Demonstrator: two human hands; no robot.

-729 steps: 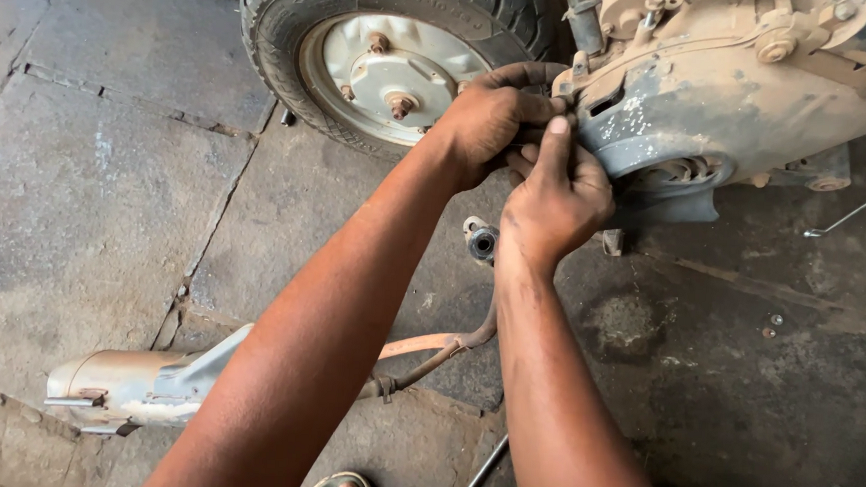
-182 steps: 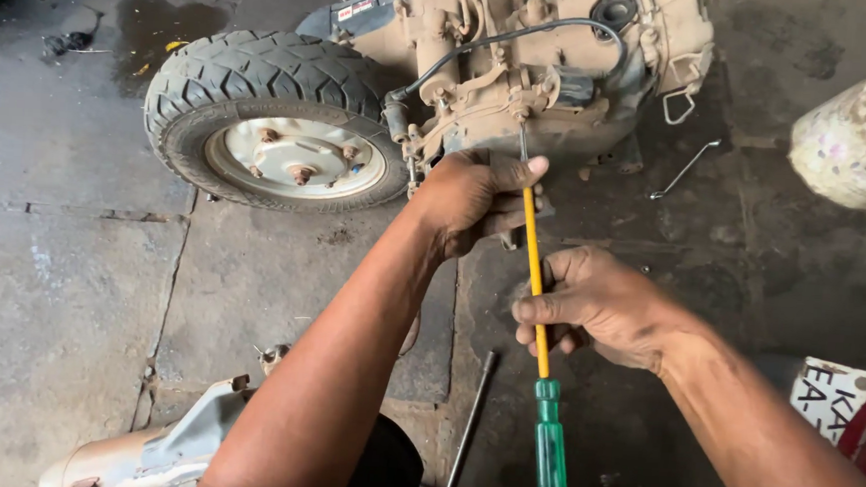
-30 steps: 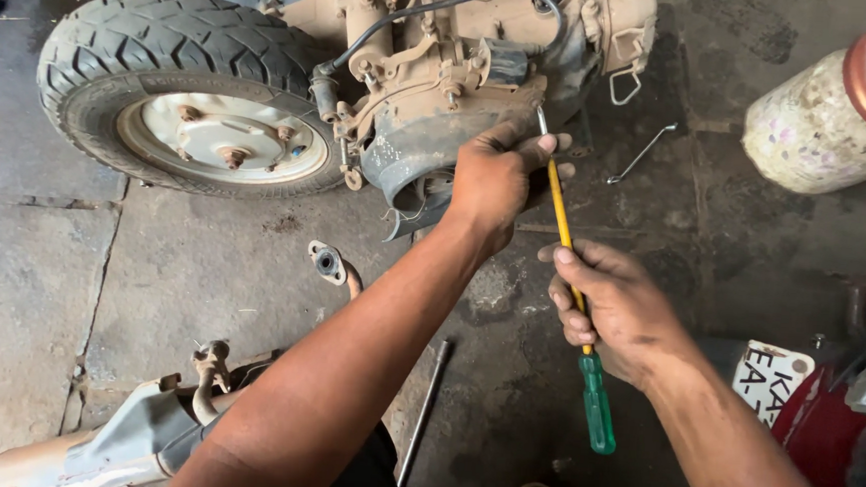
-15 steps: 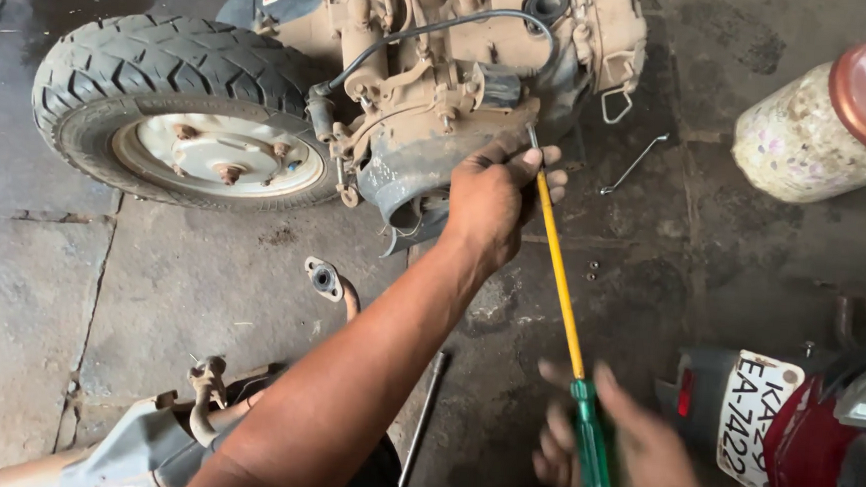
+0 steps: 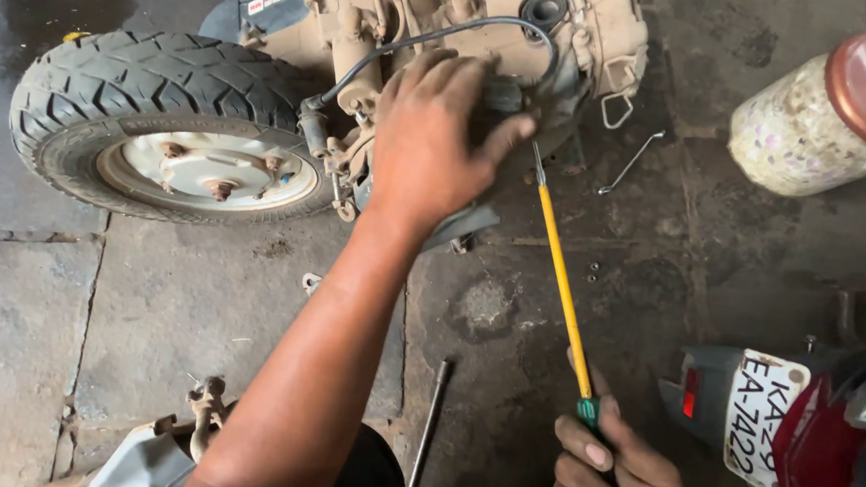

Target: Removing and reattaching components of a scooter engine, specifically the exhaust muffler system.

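Change since earlier: half a second back the left hand gripped the engine's lower edge; it now lies higher, over the middle of the casing, while the right hand has kept its place at the screwdriver's handle end.
Left hand (image 5: 429, 138): palm down on the engine, fingers loosely spread, fingertips reaching toward the black cable and the dark cover at the casing's right side. It presses or rests there; whether it clasps any part beneath cannot be told.
Right hand (image 5: 614, 470): at the bottom edge of the view, fingers curled around the green handle, so it is closed on the tool.
Screwdriver (image 5: 561, 281): long, with a yellow shaft and a green handle, slanting up and left from the right hand. Its metal tip sits just beside the left hand's fingertips at the engine's lower right.
Engine (image 5: 586, 32): a dusty tan scooter engine block lying on the concrete floor, joined to the wheel on its left.
Wheel (image 5: 175, 127): knobbly black tyre on a pale rim, lying tilted, left of the left forearm.
Black cable (image 5: 436, 38): arches over the casing above the left hand.
Steel rod (image 5: 429, 424): lies on the floor between the two arms.
Jar (image 5: 826, 117): a pale speckled container with a reddish lid, upper right, well apart from the hands.
Red scooter tail (image 5: 822, 438): at the lower right, near the right hand.
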